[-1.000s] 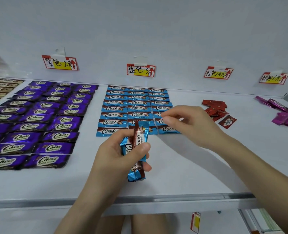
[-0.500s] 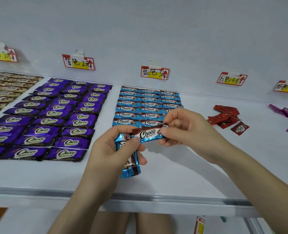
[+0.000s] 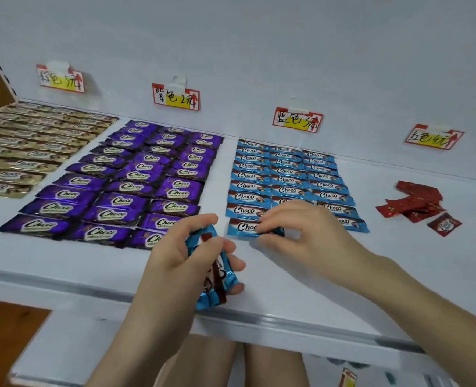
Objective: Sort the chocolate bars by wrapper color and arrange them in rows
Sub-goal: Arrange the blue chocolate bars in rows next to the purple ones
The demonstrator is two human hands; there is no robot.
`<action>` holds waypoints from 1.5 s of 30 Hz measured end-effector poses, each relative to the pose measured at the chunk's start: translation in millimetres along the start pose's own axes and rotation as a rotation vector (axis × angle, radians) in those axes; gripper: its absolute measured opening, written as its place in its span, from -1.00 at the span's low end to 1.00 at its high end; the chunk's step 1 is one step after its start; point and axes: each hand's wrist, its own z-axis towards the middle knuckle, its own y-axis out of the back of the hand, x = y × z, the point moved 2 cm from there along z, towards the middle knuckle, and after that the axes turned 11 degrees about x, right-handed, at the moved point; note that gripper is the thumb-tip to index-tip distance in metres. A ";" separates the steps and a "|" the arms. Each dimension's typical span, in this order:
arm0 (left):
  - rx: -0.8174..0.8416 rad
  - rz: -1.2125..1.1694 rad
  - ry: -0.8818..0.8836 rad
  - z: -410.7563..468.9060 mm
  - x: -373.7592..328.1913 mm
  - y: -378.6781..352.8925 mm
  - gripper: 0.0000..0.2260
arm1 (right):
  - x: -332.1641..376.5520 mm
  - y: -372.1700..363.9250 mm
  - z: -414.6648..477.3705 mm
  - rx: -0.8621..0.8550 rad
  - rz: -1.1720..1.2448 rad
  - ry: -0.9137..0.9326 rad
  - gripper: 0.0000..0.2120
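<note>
Left hand (image 3: pixel 175 263) grips a bundle of blue bars (image 3: pixel 211 297); right hand (image 3: pixel 301 233) pinches a single blue bar (image 3: pixel 243 227) on the shelf (image 3: pixel 287 291), before the blue rows (image 3: pixel 287 174)

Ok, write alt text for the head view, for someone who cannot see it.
A person's right hand pinches a blue chocolate bar at the front of the blue rows on a white shelf, while the left hand holds more blue bars. Purple rows and gold rows lie left, a red pile right.
</note>
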 end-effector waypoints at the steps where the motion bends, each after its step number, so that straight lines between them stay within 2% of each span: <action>1: -0.001 -0.011 -0.006 -1.7 -1.6 0.9 -0.82 | 2.9 -4.9 2.5 0.017 -0.071 0.013 -0.79; 4: -0.015 -0.018 -0.030 -4.1 -4.3 3.9 -0.81 | 2.6 -14.3 6.1 0.043 -0.238 0.006 -0.81; 15: -0.006 -0.063 -0.032 -2.0 -3.4 5.6 -0.83 | -7.5 -14.6 10.7 0.049 -0.183 -0.105 -0.74; 27: 0.005 -0.066 -0.012 -1.5 -0.6 4.2 -0.80 | -6.5 -15.4 9.1 0.072 -0.193 -0.103 -0.85; 33: 0.006 -0.070 -0.011 -2.1 -0.1 4.9 -0.80 | -2.0 -11.7 14.8 0.101 -0.210 -0.075 -0.75; 37: 0.005 -0.070 -0.015 -2.9 -0.7 5.6 -0.81 | -0.2 -14.5 19.1 0.161 -0.231 -0.067 -0.75; 45: 0.007 -0.072 -0.016 -2.1 0.1 7.2 -0.82 | -0.4 -16.1 20.3 0.149 -0.233 -0.068 -0.76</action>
